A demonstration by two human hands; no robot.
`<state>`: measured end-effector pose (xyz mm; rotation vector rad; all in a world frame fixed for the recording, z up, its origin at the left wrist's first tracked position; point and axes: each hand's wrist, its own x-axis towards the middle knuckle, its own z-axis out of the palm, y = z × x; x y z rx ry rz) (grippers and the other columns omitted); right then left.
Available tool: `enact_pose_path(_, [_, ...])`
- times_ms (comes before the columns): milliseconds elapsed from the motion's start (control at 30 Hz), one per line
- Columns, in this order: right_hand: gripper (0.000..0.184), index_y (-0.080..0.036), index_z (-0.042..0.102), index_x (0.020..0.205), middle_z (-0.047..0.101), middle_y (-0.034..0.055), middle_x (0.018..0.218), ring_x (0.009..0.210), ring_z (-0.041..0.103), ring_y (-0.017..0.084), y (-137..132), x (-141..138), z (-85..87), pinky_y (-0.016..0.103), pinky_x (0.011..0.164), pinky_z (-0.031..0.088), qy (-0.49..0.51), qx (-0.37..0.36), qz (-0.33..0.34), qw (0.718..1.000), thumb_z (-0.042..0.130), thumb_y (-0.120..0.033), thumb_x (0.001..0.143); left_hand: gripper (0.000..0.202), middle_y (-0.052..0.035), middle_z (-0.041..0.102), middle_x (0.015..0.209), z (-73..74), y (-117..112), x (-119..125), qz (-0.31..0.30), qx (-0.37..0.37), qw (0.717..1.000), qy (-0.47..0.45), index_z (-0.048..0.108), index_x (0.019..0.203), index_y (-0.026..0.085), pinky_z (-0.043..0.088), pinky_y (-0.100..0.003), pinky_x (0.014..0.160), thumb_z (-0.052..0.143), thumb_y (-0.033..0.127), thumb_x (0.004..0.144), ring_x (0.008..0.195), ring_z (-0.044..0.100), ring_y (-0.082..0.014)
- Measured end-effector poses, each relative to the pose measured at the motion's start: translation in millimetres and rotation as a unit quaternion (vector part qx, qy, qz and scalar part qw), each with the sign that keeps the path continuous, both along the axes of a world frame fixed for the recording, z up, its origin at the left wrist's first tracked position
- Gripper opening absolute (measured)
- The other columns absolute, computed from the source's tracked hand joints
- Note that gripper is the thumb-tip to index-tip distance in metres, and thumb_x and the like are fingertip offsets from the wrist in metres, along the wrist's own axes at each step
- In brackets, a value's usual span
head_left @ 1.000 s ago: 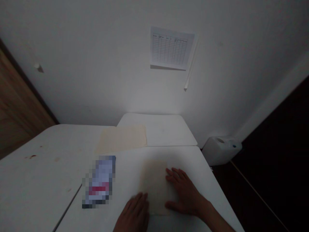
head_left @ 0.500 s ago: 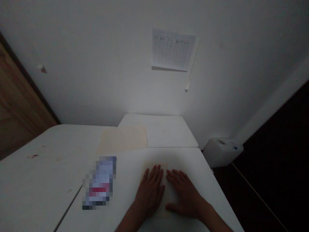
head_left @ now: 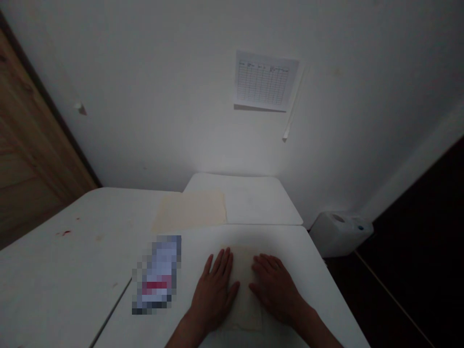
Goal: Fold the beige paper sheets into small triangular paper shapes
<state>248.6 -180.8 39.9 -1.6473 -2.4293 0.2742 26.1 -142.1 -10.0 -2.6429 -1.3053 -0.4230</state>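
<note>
A pale cream sheet (head_left: 243, 290) lies flat on the white table (head_left: 315, 299), between and partly beneath my hands. My left hand (head_left: 214, 287) rests palm down on its left side, fingers stretched forward and thumb out toward the middle. On the right side, my right hand (head_left: 273, 285) lies palm down as well, fingers pointing forward and inward. Neither hand grips anything. Whether the sheet is cloth or paper I cannot tell, and its side edges are partly hidden under the hands.
Another cream sheet (head_left: 190, 210) lies farther back on the left. A blurred-out flat object (head_left: 159, 273) sits left of my hands. A printed table on paper (head_left: 266, 81) is fixed to the wall. Beyond the table's right edge stands a whitish container (head_left: 339, 234).
My hands have moved apart, the left one going left, so more of the sheet shows between them. The whole view has shifted slightly.
</note>
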Motion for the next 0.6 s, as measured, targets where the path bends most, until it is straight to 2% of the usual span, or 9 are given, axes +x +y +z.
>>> enact_pose_path(133, [0.054,-0.022,0.03,0.147,0.027,0.0079,0.154,0.14,0.026,0.026,8,-10,-16.2,0.049,0.115,0.017,-0.004,0.014,0.038,0.999,0.037,-0.04,0.097,0.063,-0.0121,0.026,0.154,-1.6,0,0,0.005,-0.006,1.0,-0.002,0.024,0.148,0.013,0.024,-0.05,0.113,0.037,0.042,0.094,0.142,0.023,-0.0278])
enact_pose_path(267, [0.062,-0.024,0.015,0.151,0.018,0.0053,0.156,0.142,0.02,0.028,10,-7,-31.4,0.052,0.116,0.015,0.002,0.011,0.018,1.0,0.036,-0.046,0.097,0.064,-0.0131,0.025,0.154,-0.5,-2,-1,0.011,-0.009,1.0,-0.008,0.024,0.148,0.012,0.024,-0.05,0.113,0.037,0.043,0.094,0.142,0.022,-0.0281])
enact_pose_path(433, [0.068,-0.025,0.01,0.152,0.015,0.0034,0.157,0.143,0.016,0.03,10,-1,-37.0,0.054,0.116,0.013,-0.007,0.001,-0.019,1.0,0.034,-0.056,0.096,0.066,-0.0146,0.025,0.154,0.1,-3,-1,0.019,-0.004,1.0,-0.014,0.025,0.148,0.011,0.024,-0.049,0.113,0.039,0.044,0.093,0.142,0.02,-0.0285])
enact_pose_path(600, [0.062,-0.025,0.014,0.151,0.017,0.0021,0.157,0.143,0.017,0.027,12,-3,-39.6,0.052,0.116,0.013,-0.008,0.008,-0.029,1.0,0.029,-0.053,0.098,0.065,-0.0142,0.025,0.154,0.8,-3,0,0.023,-0.009,0.999,-0.022,0.026,0.148,0.012,0.024,-0.048,0.113,0.038,0.046,0.094,0.142,0.02,-0.0281])
